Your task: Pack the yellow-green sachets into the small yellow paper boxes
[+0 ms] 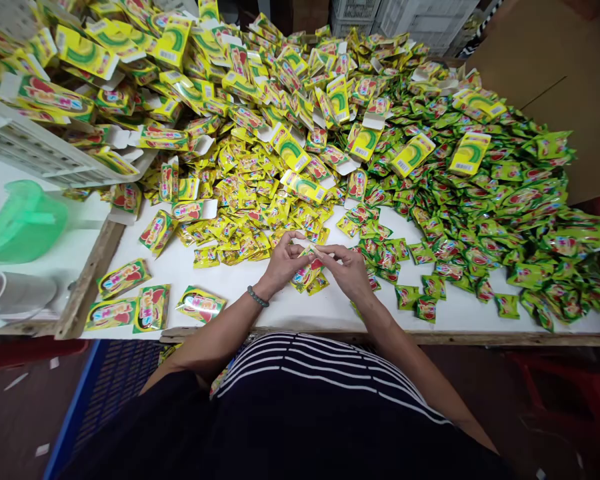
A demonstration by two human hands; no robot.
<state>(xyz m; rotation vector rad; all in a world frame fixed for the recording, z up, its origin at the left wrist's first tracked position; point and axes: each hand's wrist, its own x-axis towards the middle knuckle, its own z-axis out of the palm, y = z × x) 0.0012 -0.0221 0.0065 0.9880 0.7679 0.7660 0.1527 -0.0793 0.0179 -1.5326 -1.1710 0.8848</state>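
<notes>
Both hands meet over the white table (330, 307), at the front edge of the packet piles. My left hand (283, 262), with a beaded bracelet at its wrist, has its fingers closed on one side of a small printed carton (308, 272). My right hand (349, 269) pinches the carton's top end. Beyond my hands lies a heap of yellow packets (250, 187), and to the right spreads a large heap of green packets (470, 220). Several cartons with open flaps rest on the heaps. Closed-looking cartons (151, 308) lie flat at the front left.
A white plastic crate (45, 150) holding cartons tilts at the left. Near it are a green plastic container (25, 223) and a white mug (20, 297). A blue crate (105, 383) sits below the table edge. Brown cardboard (555, 87) stands at the right.
</notes>
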